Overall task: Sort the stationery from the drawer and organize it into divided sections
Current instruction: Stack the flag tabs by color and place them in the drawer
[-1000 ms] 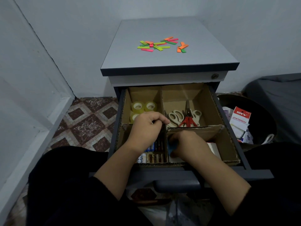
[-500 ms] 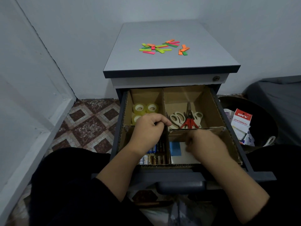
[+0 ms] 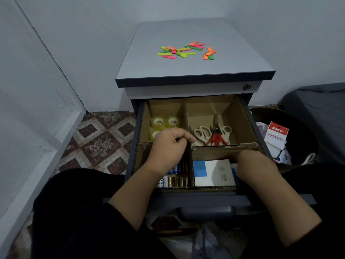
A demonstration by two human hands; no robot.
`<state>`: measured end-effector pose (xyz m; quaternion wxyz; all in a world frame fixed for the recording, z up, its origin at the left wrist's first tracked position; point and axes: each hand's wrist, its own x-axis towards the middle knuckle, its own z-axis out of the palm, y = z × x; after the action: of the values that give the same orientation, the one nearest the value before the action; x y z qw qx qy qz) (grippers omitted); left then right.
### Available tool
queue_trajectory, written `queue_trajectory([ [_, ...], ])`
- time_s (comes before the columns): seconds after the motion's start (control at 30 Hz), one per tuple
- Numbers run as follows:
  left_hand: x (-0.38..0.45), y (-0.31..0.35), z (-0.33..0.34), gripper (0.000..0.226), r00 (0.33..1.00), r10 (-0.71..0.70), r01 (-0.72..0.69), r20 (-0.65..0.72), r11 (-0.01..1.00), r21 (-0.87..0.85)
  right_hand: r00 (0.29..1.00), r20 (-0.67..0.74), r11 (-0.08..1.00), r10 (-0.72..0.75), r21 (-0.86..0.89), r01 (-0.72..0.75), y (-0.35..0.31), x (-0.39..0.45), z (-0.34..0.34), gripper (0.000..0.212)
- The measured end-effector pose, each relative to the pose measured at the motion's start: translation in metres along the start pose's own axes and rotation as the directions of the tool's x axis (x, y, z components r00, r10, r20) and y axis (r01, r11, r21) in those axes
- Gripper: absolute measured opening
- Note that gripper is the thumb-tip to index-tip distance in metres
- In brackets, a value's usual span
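The open drawer (image 3: 250, 116) holds a cardboard divider (image 3: 220, 146) that makes four sections. Clear tape rolls (image 3: 165, 122) lie far left, scissors (image 3: 211, 134) far right, batteries (image 3: 177, 181) near left, white and blue notepads (image 3: 212, 172) near right. My left hand (image 3: 168, 148) is curled over the divider's centre crossing, gripping the cardboard. My right hand (image 3: 255, 165) reaches into the right side of the notepad section. Its fingers are hidden beside the pads.
Coloured sticky flags (image 3: 186, 50) lie scattered on the cabinet top (image 3: 196, 70). A dark round bin (image 3: 302, 128) on the right holds a red-and-white stationery pack (image 3: 276, 135). Patterned floor tiles lie on the left, and my dark-clothed knees flank the drawer front.
My right hand has slid from the left part of the notepad section to its right side, uncovering the pads. My left hand has stayed on the divider.
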<state>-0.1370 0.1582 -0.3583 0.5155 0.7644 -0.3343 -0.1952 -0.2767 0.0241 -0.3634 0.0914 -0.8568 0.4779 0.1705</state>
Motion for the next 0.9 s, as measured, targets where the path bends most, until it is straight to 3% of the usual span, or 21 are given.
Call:
queue_trajectory([
  [0.23, 0.000, 0.000, 0.000, 0.040, 1.000, -0.004, 0.004, 0.003, 1.000, -0.003, 1.000, 0.004, 1.000, -0.001, 0.021, 0.001, 0.000, -0.004, 0.000, 0.022],
  [0.4, 0.001, -0.001, 0.000, 0.039, 1.000, -0.008, 0.008, 0.002, 1.000, 0.004, 1.000, 0.005, 1.000, 0.001, 0.018, -0.001, 0.001, -0.009, -0.008, 0.009],
  [0.47, 0.001, 0.000, 0.001, 0.040, 1.000, -0.008, 0.008, -0.003, 1.000, 0.000, 1.000, 0.021, 0.999, -0.002, 0.052, 0.000, 0.002, -0.009, -0.015, 0.015],
  [0.57, 0.000, 0.001, 0.001, 0.041, 1.000, -0.004, 0.004, -0.001, 1.000, 0.002, 0.995, 0.087, 0.959, -0.042, 0.284, 0.016, -0.003, -0.007, -0.021, 0.004],
  [0.67, 0.001, -0.001, 0.001, 0.040, 1.000, 0.001, -0.001, 0.005, 1.000, 0.004, 0.973, 0.195, 0.832, -0.121, 0.555, -0.008, -0.020, -0.011, -0.013, 0.015],
  [0.83, 0.002, -0.004, 0.001, 0.041, 1.000, 0.005, -0.005, -0.001, 1.000, -0.019, 0.966, 0.154, 0.882, -0.210, 0.457, 0.119, -0.045, -0.003, -0.001, 0.009],
  [0.9, 0.002, -0.004, 0.001, 0.041, 1.000, 0.009, -0.009, -0.003, 1.000, -0.022, 0.960, 0.167, 0.909, -0.224, 0.390, 0.144, -0.049, 0.002, 0.001, 0.017],
])
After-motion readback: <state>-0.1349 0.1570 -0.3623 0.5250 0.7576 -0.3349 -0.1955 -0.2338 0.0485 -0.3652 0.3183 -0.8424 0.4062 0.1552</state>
